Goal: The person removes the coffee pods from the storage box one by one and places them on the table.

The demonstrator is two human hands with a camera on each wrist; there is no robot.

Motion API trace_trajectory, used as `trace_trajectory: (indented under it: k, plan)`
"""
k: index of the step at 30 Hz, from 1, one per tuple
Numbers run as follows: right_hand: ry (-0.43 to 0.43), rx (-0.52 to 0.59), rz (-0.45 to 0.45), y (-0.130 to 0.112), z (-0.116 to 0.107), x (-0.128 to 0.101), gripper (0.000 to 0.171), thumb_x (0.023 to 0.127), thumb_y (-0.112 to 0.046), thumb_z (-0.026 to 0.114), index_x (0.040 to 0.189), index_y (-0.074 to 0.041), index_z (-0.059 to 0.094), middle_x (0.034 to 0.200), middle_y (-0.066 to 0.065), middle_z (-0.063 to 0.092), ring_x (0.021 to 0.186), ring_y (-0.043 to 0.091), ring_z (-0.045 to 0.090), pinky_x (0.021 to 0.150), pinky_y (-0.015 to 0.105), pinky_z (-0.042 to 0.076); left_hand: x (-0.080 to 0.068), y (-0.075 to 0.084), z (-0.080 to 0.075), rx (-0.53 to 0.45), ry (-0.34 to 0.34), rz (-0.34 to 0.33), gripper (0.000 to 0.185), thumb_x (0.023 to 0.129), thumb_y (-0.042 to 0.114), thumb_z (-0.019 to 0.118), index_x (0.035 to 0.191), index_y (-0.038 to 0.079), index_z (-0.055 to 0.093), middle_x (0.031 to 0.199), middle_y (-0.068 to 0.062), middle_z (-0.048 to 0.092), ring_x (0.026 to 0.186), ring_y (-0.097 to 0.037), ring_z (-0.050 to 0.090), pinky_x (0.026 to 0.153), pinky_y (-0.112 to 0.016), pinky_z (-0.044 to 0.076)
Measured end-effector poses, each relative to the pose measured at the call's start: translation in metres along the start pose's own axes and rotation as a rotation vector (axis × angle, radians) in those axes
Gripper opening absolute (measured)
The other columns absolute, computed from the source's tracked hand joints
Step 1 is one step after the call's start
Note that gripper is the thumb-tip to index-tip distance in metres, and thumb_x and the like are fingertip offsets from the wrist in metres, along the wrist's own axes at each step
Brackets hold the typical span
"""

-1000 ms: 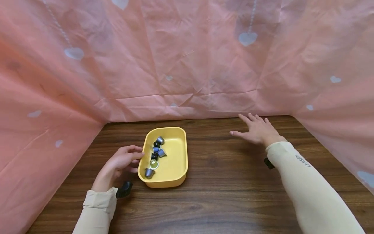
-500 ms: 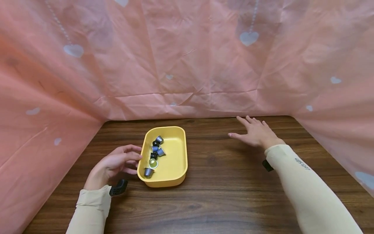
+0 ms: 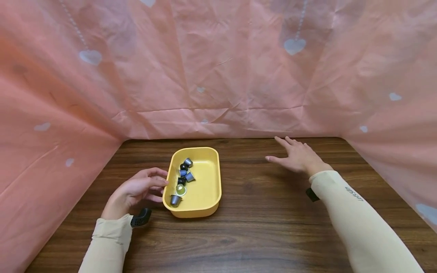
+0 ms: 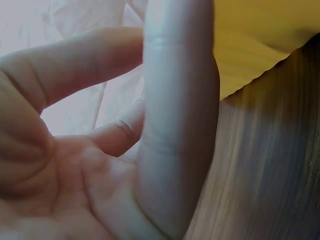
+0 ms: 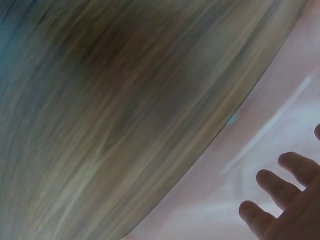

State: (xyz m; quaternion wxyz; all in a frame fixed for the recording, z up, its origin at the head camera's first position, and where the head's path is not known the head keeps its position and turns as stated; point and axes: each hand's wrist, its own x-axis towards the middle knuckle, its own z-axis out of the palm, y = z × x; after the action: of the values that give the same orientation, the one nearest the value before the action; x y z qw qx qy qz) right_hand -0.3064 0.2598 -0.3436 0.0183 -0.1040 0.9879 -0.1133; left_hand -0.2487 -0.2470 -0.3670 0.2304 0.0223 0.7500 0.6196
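On the left half of the table stands a yellow rectangular tray (image 3: 208, 185) with rounded corners. Several coffee capsules lie along its left side: a dark grey one (image 3: 175, 200) at the near end, a green one (image 3: 180, 189), and blue (image 3: 189, 176) and black ones beyond. My left hand (image 3: 140, 187) is at the tray's left wall, fingers loosely bent, fingertips at the rim; whether they touch it I cannot tell. In the left wrist view the yellow wall (image 4: 260, 40) shows behind a finger. My right hand (image 3: 300, 156) is spread over the table's far right, holding nothing.
The brown wooden table (image 3: 252, 235) extends to the right and front of the tray. Pink cloth (image 3: 218, 76) with pale hearts hangs along the back and both sides, meeting the table's far edge.
My left hand has drawn slightly left and its fingers have loosened at the tray's wall. The right hand has shifted slightly left. The tray and capsules look the same.
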Motion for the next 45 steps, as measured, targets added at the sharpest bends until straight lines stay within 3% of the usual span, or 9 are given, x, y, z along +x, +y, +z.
trace_trajectory:
  k: [11, 16, 20, 26, 38, 45]
  plan:
    - [0.051, 0.049, -0.087, -0.03, -0.007, 0.002, 0.102, 0.095, -0.083, 0.054, 0.173, -0.026, 0.021, 0.18, 0.019, 0.018, 0.163, 0.051, 0.019, 0.125, 0.076, 0.025, 0.003, 0.003, 0.007, 0.009, 0.015, -0.004, 0.053, 0.103, 0.011, 0.065, 0.148, -0.006, 0.042, 0.108, -0.008, 0.068, 0.088, -0.018, 0.07, 0.079, -0.04, 0.069]
    - [0.052, 0.142, -0.124, -0.052, -0.008, 0.004, 0.095, 0.099, -0.074, 0.059, 0.172, -0.024, 0.026, 0.179, 0.014, 0.024, 0.164, 0.047, 0.024, 0.127, 0.073, 0.027, 0.004, 0.003, 0.008, 0.012, 0.018, -0.001, 0.054, 0.103, 0.011, 0.065, 0.148, -0.006, 0.041, 0.109, -0.009, 0.068, 0.089, -0.018, 0.07, 0.078, -0.04, 0.069]
    - [0.093, 0.245, -0.177, -0.07, -0.002, 0.009, 0.082, 0.101, -0.06, 0.067, 0.164, -0.014, 0.043, 0.167, 0.018, 0.047, 0.156, 0.043, 0.043, 0.126, 0.064, 0.037, 0.004, 0.003, 0.007, 0.016, 0.02, -0.002, 0.054, 0.102, 0.011, 0.065, 0.147, -0.006, 0.041, 0.109, -0.009, 0.067, 0.088, -0.018, 0.07, 0.078, -0.039, 0.069]
    - [0.14, 0.401, -0.262, -0.102, 0.007, 0.013, 0.056, 0.101, -0.042, 0.075, 0.144, -0.006, 0.066, 0.141, 0.021, 0.071, 0.13, 0.039, 0.069, 0.111, 0.055, 0.056, 0.004, 0.003, 0.008, 0.02, 0.03, -0.003, 0.053, 0.102, 0.011, 0.065, 0.147, -0.006, 0.042, 0.109, -0.009, 0.068, 0.087, -0.017, 0.07, 0.077, -0.039, 0.069]
    - [0.103, 0.624, -0.298, -0.146, 0.009, 0.016, 0.041, 0.099, -0.037, 0.08, 0.131, -0.013, 0.076, 0.124, 0.006, 0.08, 0.115, 0.022, 0.076, 0.103, 0.043, 0.061, 0.005, 0.003, 0.01, 0.009, 0.025, 0.009, 0.052, 0.102, 0.01, 0.065, 0.146, -0.006, 0.043, 0.109, -0.01, 0.066, 0.086, -0.017, 0.07, 0.076, -0.038, 0.069]
    - [0.07, 0.686, -0.305, -0.162, 0.011, 0.018, 0.042, 0.097, -0.033, 0.081, 0.132, -0.01, 0.075, 0.125, 0.008, 0.08, 0.115, 0.024, 0.077, 0.104, 0.042, 0.061, 0.005, 0.006, 0.013, 0.006, 0.004, 0.021, 0.053, 0.101, 0.01, 0.065, 0.146, -0.006, 0.042, 0.108, -0.009, 0.067, 0.086, -0.017, 0.07, 0.075, -0.038, 0.069]
